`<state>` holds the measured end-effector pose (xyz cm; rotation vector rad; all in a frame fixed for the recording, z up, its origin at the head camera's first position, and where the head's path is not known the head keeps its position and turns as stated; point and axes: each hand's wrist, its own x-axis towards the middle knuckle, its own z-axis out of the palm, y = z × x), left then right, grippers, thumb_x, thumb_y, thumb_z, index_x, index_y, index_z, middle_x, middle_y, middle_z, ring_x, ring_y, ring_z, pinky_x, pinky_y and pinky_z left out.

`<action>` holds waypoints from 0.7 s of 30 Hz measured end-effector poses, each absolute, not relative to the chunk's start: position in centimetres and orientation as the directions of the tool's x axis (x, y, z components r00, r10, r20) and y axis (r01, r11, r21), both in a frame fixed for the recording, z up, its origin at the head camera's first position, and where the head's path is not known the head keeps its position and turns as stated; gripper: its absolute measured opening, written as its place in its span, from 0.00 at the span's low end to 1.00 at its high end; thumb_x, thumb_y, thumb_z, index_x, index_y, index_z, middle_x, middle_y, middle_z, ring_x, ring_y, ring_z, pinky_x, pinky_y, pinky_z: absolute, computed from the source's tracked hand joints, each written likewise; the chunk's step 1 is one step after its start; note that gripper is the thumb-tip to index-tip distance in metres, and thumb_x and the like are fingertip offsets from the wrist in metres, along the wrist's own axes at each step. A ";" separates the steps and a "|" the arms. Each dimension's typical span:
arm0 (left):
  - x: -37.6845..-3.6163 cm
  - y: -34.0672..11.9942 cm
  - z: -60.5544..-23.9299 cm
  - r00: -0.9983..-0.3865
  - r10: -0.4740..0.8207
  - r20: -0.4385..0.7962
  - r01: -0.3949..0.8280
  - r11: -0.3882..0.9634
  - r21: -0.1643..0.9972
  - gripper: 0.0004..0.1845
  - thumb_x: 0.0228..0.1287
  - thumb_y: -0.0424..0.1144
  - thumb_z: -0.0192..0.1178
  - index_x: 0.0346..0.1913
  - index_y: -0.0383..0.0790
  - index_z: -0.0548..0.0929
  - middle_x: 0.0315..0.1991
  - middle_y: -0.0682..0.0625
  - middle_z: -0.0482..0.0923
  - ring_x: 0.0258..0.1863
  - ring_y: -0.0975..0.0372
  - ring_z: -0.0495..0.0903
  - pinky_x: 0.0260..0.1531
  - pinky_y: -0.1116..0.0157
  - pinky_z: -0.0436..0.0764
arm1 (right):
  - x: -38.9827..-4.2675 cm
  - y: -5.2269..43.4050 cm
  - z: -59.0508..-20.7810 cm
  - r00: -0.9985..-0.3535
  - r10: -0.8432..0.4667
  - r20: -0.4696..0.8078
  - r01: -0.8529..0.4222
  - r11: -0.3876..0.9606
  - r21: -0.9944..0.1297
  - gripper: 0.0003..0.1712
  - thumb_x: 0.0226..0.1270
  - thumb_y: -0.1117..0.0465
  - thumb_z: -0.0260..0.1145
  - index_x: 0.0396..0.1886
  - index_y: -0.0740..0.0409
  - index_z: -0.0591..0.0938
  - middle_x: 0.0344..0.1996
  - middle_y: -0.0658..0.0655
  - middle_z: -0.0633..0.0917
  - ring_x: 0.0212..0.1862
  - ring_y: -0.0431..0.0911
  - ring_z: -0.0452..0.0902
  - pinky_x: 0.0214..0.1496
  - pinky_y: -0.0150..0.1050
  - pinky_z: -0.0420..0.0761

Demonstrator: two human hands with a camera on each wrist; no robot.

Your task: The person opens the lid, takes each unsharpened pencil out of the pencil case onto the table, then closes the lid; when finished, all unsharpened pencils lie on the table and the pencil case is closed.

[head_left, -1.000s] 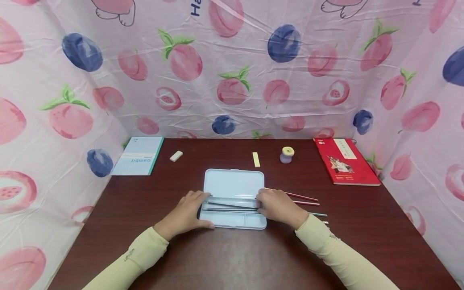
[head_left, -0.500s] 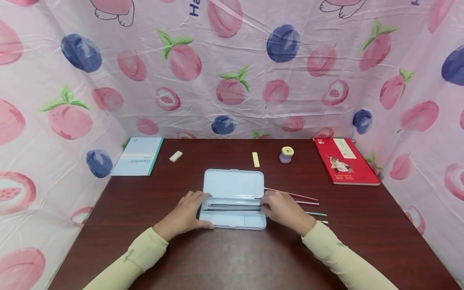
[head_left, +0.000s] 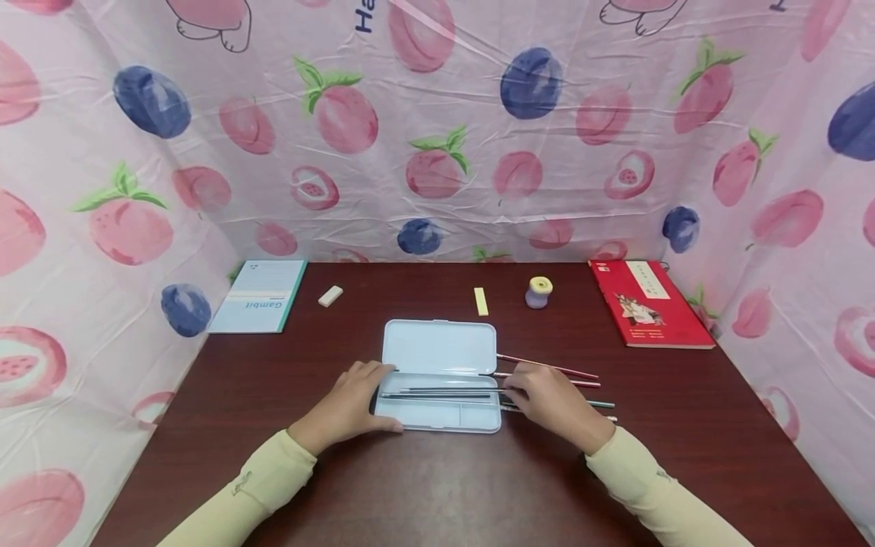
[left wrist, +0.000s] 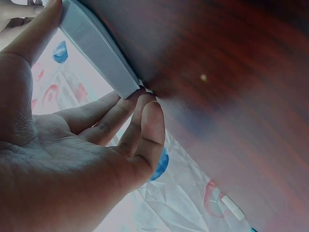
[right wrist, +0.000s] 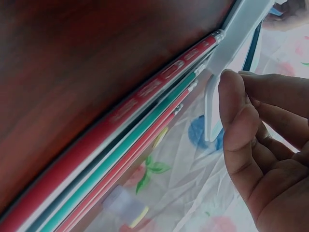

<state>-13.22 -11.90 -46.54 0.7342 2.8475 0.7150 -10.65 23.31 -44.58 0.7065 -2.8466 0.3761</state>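
A light blue pencil case (head_left: 437, 346) lies with its lid raised on the dark table. My left hand (head_left: 349, 403) grips its left end, thumb at the front and fingers behind; the left wrist view shows the case's side (left wrist: 99, 50) between them. With thumb and fingertips my right hand (head_left: 550, 403) pinches the end of a dark pencil (head_left: 444, 390), whose length lies over the case. Below it in the case is another dark pencil (head_left: 437, 396). Beside the case, partly behind my right hand, lie a red pencil (right wrist: 164, 75), a green pencil (right wrist: 159, 108) and other pencils.
At the back are a white eraser (head_left: 331, 296), a yellow strip (head_left: 481, 301) and a small yellow and purple object (head_left: 538, 292). A pale blue notebook (head_left: 260, 296) lies back left, a red book (head_left: 649, 304) back right. Fruit-printed cloth (head_left: 437, 220) walls the table.
My right hand has drawn rightward with the dark pencil, which now lies nearly level and farther past the case's right side. The left hand and the case hold still.
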 end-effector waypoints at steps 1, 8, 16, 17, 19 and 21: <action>-13.2 -11.9 -46.6 -0.875 0.483 0.008 0.430 0.771 0.470 0.53 0.48 0.59 0.85 0.74 0.38 0.74 0.66 0.42 0.80 0.65 0.49 0.74 0.69 0.42 0.73 | -10.6 23.5 -44.6 -0.872 -0.429 0.236 -0.476 0.856 -0.203 0.13 0.55 0.65 0.85 0.41 0.55 0.94 0.34 0.51 0.90 0.37 0.42 0.87 0.44 0.39 0.90; -13.2 -12.0 -46.7 -0.876 0.482 0.008 0.430 0.773 0.466 0.53 0.48 0.59 0.85 0.75 0.39 0.74 0.68 0.42 0.79 0.66 0.49 0.74 0.70 0.41 0.73 | -10.2 25.3 -44.6 -0.901 -0.387 0.197 -0.427 0.874 -0.232 0.14 0.56 0.64 0.85 0.43 0.55 0.94 0.36 0.50 0.91 0.38 0.42 0.87 0.46 0.41 0.90; -13.2 -11.9 -46.6 -0.879 0.477 -0.005 0.420 0.779 0.466 0.53 0.49 0.59 0.84 0.76 0.40 0.73 0.69 0.43 0.79 0.67 0.48 0.74 0.71 0.41 0.72 | -9.8 27.5 -44.7 -0.901 -0.379 0.211 -0.425 0.866 -0.264 0.15 0.55 0.65 0.85 0.44 0.53 0.95 0.37 0.49 0.91 0.39 0.42 0.88 0.47 0.42 0.91; -13.2 -11.9 -46.6 -0.878 0.478 -0.004 0.422 0.778 0.465 0.53 0.49 0.59 0.84 0.76 0.40 0.73 0.69 0.43 0.79 0.67 0.49 0.74 0.71 0.41 0.72 | -9.8 27.8 -44.7 -0.901 -0.376 0.216 -0.425 0.866 -0.264 0.15 0.55 0.65 0.85 0.44 0.53 0.95 0.37 0.49 0.91 0.39 0.42 0.88 0.47 0.43 0.91; -13.2 -11.9 -46.7 -0.877 0.480 -0.002 0.424 0.778 0.464 0.53 0.49 0.59 0.84 0.75 0.40 0.74 0.68 0.43 0.79 0.66 0.49 0.74 0.70 0.42 0.73 | -9.7 28.4 -44.7 -0.898 -0.376 0.229 -0.429 0.863 -0.266 0.15 0.55 0.65 0.85 0.43 0.53 0.95 0.37 0.48 0.91 0.38 0.41 0.87 0.47 0.43 0.91; -13.2 -11.9 -46.7 -0.876 0.482 0.005 0.429 0.776 0.462 0.53 0.49 0.59 0.84 0.75 0.39 0.74 0.68 0.43 0.79 0.66 0.49 0.74 0.69 0.42 0.73 | -9.7 29.1 -44.7 -0.893 -0.377 0.245 -0.436 0.861 -0.263 0.15 0.55 0.66 0.85 0.43 0.54 0.95 0.36 0.47 0.91 0.37 0.40 0.87 0.46 0.42 0.91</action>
